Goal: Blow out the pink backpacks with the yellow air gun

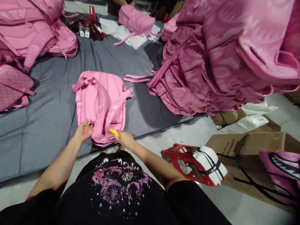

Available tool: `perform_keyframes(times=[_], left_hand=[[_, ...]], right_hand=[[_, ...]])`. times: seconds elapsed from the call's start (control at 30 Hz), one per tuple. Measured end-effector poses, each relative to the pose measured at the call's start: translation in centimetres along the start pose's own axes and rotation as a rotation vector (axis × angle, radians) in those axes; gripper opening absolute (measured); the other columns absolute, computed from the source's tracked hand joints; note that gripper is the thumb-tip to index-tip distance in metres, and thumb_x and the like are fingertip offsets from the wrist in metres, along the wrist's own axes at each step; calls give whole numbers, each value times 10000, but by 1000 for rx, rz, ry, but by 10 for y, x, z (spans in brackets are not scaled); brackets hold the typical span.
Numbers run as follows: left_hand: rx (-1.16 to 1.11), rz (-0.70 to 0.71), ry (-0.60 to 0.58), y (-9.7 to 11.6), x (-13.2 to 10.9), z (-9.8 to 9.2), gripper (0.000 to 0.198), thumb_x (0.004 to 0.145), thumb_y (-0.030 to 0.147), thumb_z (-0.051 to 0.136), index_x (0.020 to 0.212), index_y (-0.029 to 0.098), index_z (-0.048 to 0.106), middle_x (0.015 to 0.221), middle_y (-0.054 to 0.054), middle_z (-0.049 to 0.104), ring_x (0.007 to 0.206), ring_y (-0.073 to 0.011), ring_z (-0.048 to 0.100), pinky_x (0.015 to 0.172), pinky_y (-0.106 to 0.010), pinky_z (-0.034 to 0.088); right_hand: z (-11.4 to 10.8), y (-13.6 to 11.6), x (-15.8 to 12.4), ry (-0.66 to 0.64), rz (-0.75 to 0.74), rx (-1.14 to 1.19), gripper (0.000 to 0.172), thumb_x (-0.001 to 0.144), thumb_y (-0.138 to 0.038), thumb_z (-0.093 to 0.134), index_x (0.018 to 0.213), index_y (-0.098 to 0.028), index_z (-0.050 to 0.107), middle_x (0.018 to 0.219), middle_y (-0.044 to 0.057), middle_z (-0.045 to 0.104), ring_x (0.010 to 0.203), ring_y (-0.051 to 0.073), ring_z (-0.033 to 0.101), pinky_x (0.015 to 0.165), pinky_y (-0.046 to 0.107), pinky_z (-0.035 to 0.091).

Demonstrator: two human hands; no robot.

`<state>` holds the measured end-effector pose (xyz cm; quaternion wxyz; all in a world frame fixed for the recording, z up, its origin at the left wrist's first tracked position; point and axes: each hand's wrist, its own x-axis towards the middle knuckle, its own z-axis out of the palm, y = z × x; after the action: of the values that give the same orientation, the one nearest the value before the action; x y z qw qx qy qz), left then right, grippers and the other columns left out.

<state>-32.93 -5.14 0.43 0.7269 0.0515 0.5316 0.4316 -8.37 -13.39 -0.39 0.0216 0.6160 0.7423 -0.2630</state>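
A pink backpack (103,106) lies on the grey cloth in front of me, its padded straps facing up and its bottom end near the table edge. My left hand (84,131) grips the lower left side of the backpack, fingers curled at its edge. In my right hand (124,138) is a small yellow tool (114,132), closed in the fingers at the lower right of the backpack. Only the tool's yellow end shows, so its exact kind is unclear.
Stacked pink patterned backpacks (211,62) rise at the right; more backpacks (35,31) lie at the left. Tags (87,30) and another pink bag (136,20) are at the back. A red and white stool (199,164) and a cardboard box (253,150) stand lower right.
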Motion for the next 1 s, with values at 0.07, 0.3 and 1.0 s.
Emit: perform_keyframes(times=[0.07, 0.3, 1.0], left_hand=[[-26, 7, -80, 2, 1, -9, 323, 990, 398, 430, 897, 148, 612, 860, -121, 703, 850, -223, 724, 799, -396, 624], [35, 0, -224, 6, 10, -26, 437, 965, 525, 420, 1029, 165, 657, 911, -155, 740, 1124, -325, 676, 946, -530, 562], [429, 233, -223, -23, -2, 8, 667, 819, 696, 580, 1189, 142, 598, 1207, -171, 676, 1230, -340, 592, 1050, -524, 471]], right_hand=[[-3, -3, 2, 29, -32, 1, 404, 1043, -495, 348, 1246, -214, 555, 1031, 86, 749, 956, 234, 716, 786, 281, 494], [6, 18, -17, 45, 377, -25, 398, 1048, -470, 335, 1202, -175, 554, 976, 113, 749, 880, 240, 727, 709, 275, 483], [30, 34, -99, -15, 545, 110, 337, 1044, -410, 362, 1165, -162, 555, 887, 113, 741, 790, 221, 699, 599, 274, 299]])
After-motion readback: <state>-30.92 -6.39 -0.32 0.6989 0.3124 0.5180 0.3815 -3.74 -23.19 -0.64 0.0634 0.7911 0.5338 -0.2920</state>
